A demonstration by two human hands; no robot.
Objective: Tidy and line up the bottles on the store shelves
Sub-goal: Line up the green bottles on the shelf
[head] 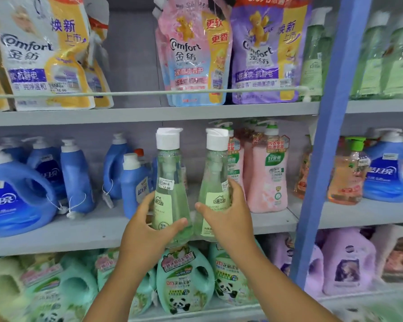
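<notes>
A grey store shelving unit [149, 113] with three visible tiers is shown, bounded at the right by a blue upright post [321, 159]. On the top tier, softener refill pouches are ranged behind a thin white guard rail [149, 93]: a white and yellow pouch [40, 54] at the left, a pink pouch [193, 59] and a purple pouch [265, 52] toward the right. On the middle shelf [68, 238], blue detergent jugs [16, 191] are grouped at the left and pink pump bottles [266, 173] at the right. The bottom tier is filled with mint-green jugs [184, 280] bearing a panda print; lilac jugs [349, 266] are seen beyond the post.

Two clear green bottles with white caps are held upright at the near edge of the middle shelf, side by side and slightly apart. The left green bottle [170, 180], marked with a price sticker, is gripped at its lower body by the left hand [149, 226], the thumb wrapped across the front. The right green bottle [215, 182] is gripped at its lower body by the right hand [228, 212], the fingers curled round its right side and the thumb pointing left across the front. Whether the bottle bases rest on the shelf cannot be told.
</notes>
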